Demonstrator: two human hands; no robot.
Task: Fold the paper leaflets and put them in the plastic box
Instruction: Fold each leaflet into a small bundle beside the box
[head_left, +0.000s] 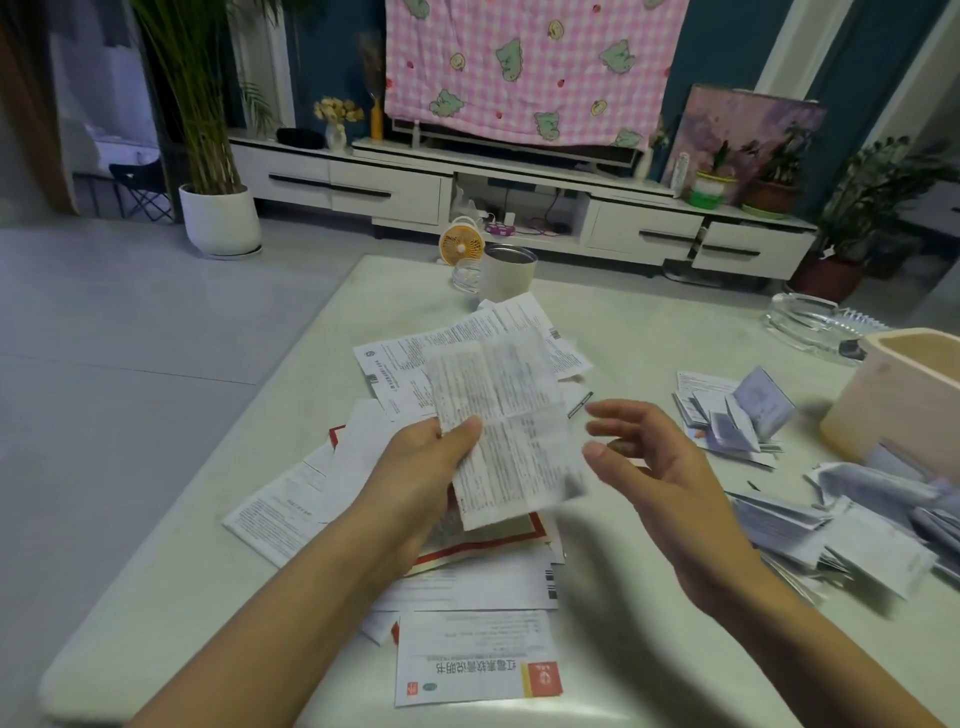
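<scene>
My left hand (426, 462) pinches a creased, unfolded paper leaflet (504, 415) by its left edge, thumb on top, and holds it above the table. To the right of the leaflet my right hand (649, 462) hovers with relaxed fingers, holding nothing and just clear of the paper's right edge. Several flat unfolded leaflets (431, 358) lie spread under and around my hands. Folded leaflets (810, 525) are heaped at the right. The cream plastic box (883, 400) stands at the right edge behind that heap.
The pale table (156, 597) carries a white cup (506, 273), a small glass jar (465, 278) and a glass ashtray (815, 322) at the back. A red-marked leaflet (478, 657) lies near the front edge. Beyond are a TV cabinet and potted plants.
</scene>
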